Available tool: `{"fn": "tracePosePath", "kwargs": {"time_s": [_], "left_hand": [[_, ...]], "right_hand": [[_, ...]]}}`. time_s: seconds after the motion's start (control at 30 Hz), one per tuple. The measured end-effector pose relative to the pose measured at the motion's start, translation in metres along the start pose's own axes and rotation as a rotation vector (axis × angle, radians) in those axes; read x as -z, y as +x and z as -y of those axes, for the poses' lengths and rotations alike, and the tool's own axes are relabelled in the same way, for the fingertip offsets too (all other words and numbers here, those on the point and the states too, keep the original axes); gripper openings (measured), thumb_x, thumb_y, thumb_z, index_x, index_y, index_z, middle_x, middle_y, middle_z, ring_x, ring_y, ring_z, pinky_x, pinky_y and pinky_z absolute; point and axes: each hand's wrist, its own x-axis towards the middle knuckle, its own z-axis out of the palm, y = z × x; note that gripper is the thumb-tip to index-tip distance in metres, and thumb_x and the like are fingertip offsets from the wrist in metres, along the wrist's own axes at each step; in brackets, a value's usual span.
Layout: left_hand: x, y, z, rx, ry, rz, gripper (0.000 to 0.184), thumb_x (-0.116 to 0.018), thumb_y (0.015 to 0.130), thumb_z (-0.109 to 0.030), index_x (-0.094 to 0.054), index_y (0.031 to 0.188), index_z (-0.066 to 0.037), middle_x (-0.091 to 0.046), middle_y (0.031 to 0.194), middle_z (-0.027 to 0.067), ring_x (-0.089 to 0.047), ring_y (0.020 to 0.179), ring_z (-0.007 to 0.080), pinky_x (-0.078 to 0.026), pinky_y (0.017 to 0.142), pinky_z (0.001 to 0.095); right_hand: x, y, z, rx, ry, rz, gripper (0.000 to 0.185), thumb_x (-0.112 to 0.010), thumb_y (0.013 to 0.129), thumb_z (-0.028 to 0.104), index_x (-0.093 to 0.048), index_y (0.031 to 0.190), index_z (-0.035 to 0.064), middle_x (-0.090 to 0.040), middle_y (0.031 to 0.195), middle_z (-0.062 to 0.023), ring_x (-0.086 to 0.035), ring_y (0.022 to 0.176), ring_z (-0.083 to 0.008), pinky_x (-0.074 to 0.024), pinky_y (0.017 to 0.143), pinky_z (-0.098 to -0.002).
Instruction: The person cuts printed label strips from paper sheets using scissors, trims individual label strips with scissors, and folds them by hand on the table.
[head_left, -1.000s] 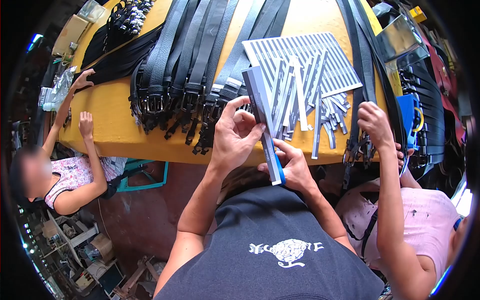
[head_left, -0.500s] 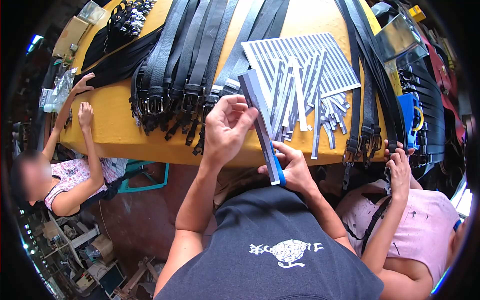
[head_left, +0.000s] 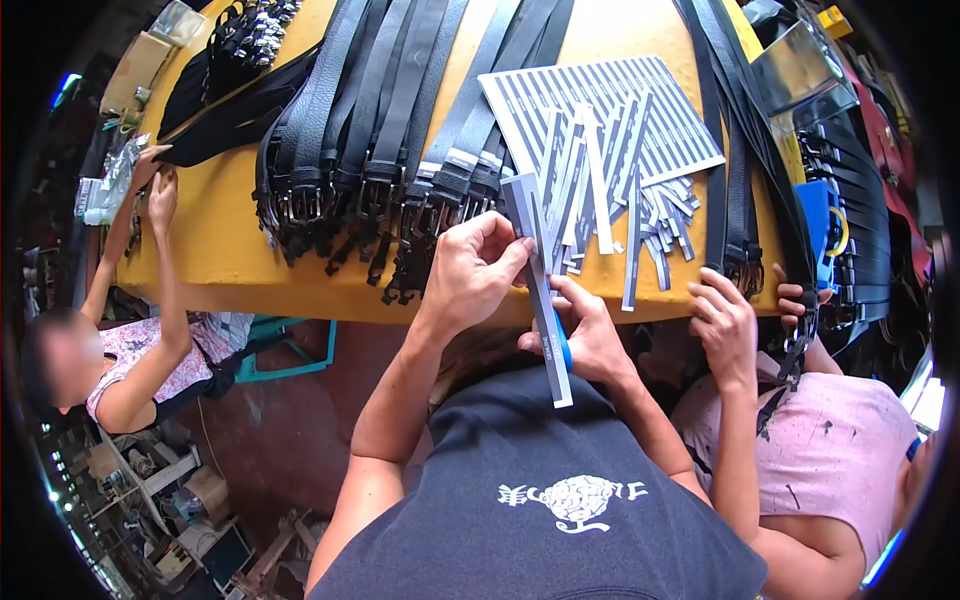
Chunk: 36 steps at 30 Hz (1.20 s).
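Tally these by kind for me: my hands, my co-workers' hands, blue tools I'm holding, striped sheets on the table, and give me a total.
Your left hand and right hand: 2
Left-side co-worker's hands: 2
Right-side co-worker's hands: 2
Blue tool: 1
Striped sheet showing: 1
Total: 8

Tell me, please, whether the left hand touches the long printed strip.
Touching: the head view shows the left hand pinching the long printed strip above its middle.
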Motion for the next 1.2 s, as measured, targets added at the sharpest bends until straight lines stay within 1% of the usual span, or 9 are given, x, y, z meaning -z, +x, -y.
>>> {"fn": "tracePosePath", "kwargs": {"time_s": [0.17, 0.27, 0.57, 0.67, 0.77, 0.87, 0.97, 1.07, 1.2], "left_hand": [[0.000, 0.000, -0.004, 0.010, -0.015, 0.009, 0.011, -0.063, 0.090, -0.005, -0.058, 0.082, 0.000, -0.067, 0.075, 0.0067, -0.065, 0.066, 0.0081, -0.052, 0.058, 0.0212], [0.000, 0.000, -0.004, -0.016, -0.010, 0.002, 0.013, -0.063, 0.090, -0.005, -0.058, 0.080, 0.002, -0.067, 0.073, 0.0065, -0.065, 0.066, 0.0086, -0.056, 0.058, 0.0235], [0.001, -0.001, -0.005, -0.006, -0.014, -0.006, 0.013, -0.063, 0.090, -0.004, -0.057, 0.080, 0.002, -0.067, 0.073, 0.0062, -0.065, 0.065, 0.0084, -0.056, 0.058, 0.0233], [0.001, -0.001, -0.005, -0.011, -0.045, -0.006, 0.013, -0.062, 0.091, -0.004, -0.057, 0.080, 0.001, -0.067, 0.073, 0.0062, -0.065, 0.065, 0.0083, -0.055, 0.059, 0.0229], [0.002, 0.000, -0.002, -0.018, -0.047, -0.013, 0.013, -0.062, 0.091, -0.004, -0.057, 0.080, 0.001, -0.067, 0.073, 0.0062, -0.065, 0.065, 0.0084, -0.054, 0.059, 0.0225], [0.002, 0.000, -0.003, -0.014, -0.063, -0.015, 0.013, -0.063, 0.090, -0.004, -0.057, 0.080, 0.001, -0.066, 0.073, 0.0056, -0.065, 0.065, 0.0078, -0.053, 0.058, 0.0222], [0.002, -0.001, -0.005, -0.007, -0.065, -0.007, 0.012, -0.063, 0.090, -0.005, -0.057, 0.081, 0.001, -0.066, 0.073, 0.0047, -0.064, 0.066, 0.0070, -0.053, 0.059, 0.0220], [0.006, 0.004, -0.005, -0.056, -0.083, -0.044, 0.011, -0.063, 0.091, -0.005, -0.057, 0.083, 0.001, -0.066, 0.074, 0.0039, -0.063, 0.067, 0.0066, -0.053, 0.061, 0.0218], [0.013, 0.011, -0.013, -0.132, -0.037, -0.077, 0.011, -0.063, 0.091, -0.007, -0.060, 0.085, 0.002, -0.067, 0.074, 0.0058, -0.064, 0.067, 0.0077, -0.053, 0.062, 0.0217]], "right_hand": [[0.000, 0.001, 0.002, -0.006, 0.007, 0.000, 0.064, -0.085, 0.072, 0.020, -0.053, 0.123, 0.0002, -0.061, 0.064, -0.0002, -0.051, 0.061, -0.0028, -0.0432, 0.057, -0.0222], [0.001, 0.001, 0.002, -0.029, 0.012, 0.016, 0.064, -0.083, 0.073, 0.011, -0.052, 0.128, -0.0004, -0.060, 0.068, 0.0004, -0.054, 0.060, -0.0052, -0.0443, 0.056, -0.0220], [0.000, 0.003, -0.001, -0.037, 0.037, 0.002, 0.062, -0.083, 0.074, 0.011, -0.053, 0.127, 0.0014, -0.062, 0.068, -0.0003, -0.055, 0.056, -0.0046, -0.0449, 0.053, -0.0211], [0.001, 0.003, 0.002, -0.031, 0.006, -0.006, 0.058, -0.083, 0.074, 0.017, -0.056, 0.123, 0.0012, -0.071, 0.072, -0.0081, -0.060, 0.067, -0.0051, -0.0488, 0.062, -0.0244], [0.002, 0.004, 0.002, -0.041, -0.008, -0.014, 0.057, -0.083, 0.074, 0.017, -0.057, 0.122, 0.0010, -0.071, 0.073, -0.0092, -0.061, 0.068, -0.0053, -0.0494, 0.063, -0.0245], [0.000, 0.005, -0.002, -0.029, 0.041, -0.005, 0.060, -0.082, 0.076, 0.010, -0.053, 0.127, 0.0019, -0.063, 0.069, -0.0003, -0.054, 0.053, -0.0038, -0.0431, 0.048, -0.0198], [0.001, 0.004, 0.001, -0.036, 0.028, 0.004, 0.058, -0.081, 0.076, 0.008, -0.053, 0.127, 0.0007, -0.065, 0.071, -0.0017, -0.057, 0.057, -0.0047, -0.0459, 0.052, -0.0206], [0.000, 0.004, -0.010, 0.003, 0.092, -0.042, 0.058, -0.084, 0.074, 0.018, -0.057, 0.120, -0.0025, -0.072, 0.075, -0.0095, -0.061, 0.069, -0.0054, -0.0497, 0.064, -0.0238], [0.000, 0.002, -0.008, -0.003, 0.088, -0.030, 0.058, -0.085, 0.073, 0.017, -0.056, 0.120, -0.0035, -0.071, 0.074, -0.0086, -0.061, 0.069, -0.0049, -0.0492, 0.063, -0.0232]]}}
